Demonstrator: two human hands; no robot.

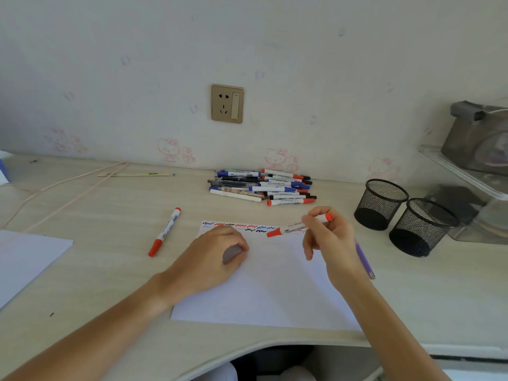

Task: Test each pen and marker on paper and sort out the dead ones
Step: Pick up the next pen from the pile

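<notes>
Capped red marker [298,226] in right hand [330,237] over scribbled paper [269,284]

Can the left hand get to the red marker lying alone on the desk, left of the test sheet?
Probably yes. The left hand rests on the paper holding nothing, and the lone red marker lies just to its left on bare desk, with nothing between them.

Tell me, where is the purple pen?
In the head view, the purple pen lies on the desk on the right, partly hidden behind the right hand, near the two mesh cups.
</notes>
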